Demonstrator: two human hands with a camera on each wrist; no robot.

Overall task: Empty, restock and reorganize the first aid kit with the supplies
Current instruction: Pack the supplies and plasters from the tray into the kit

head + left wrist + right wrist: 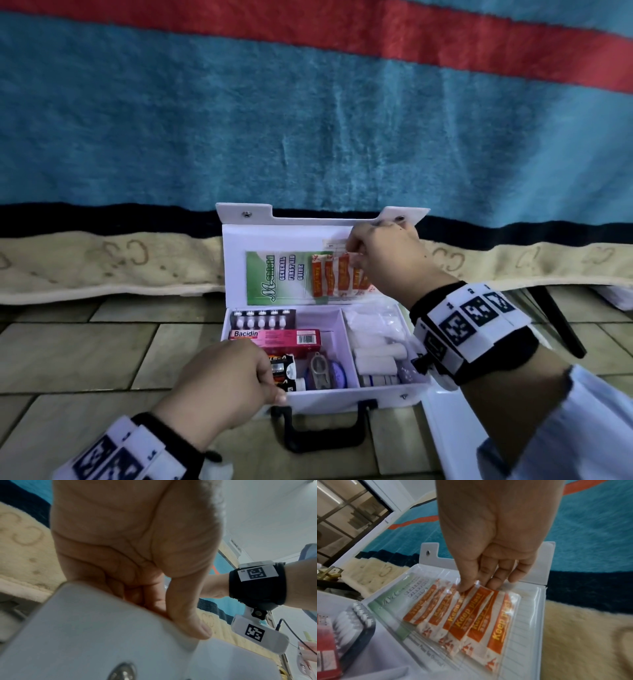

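Head view: tiled floor (pixel 85 349), with a cream fleece (pixel 102 263) and a blue, red-striped blanket (pixel 308 120) behind. The white first aid kit (pixel 346 395) sits open on the tiles. Left hand (pixel 226 380) grips its front left rim, thumb outside. Right hand (pixel 380 257) pinches the bag of orange plaster strips (pixel 471 616) in the lid pocket, beside the green guide leaflet (pixel 270 277).

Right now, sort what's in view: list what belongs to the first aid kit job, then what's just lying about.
Part of the job:
- first aid kit, open, held by the left hand
- plaster strips in the lid pocket, pinched by the right hand
- Bacidin box
- bandage rolls
- first aid guide

Lying about:
- blue and red blanket
- cream rug
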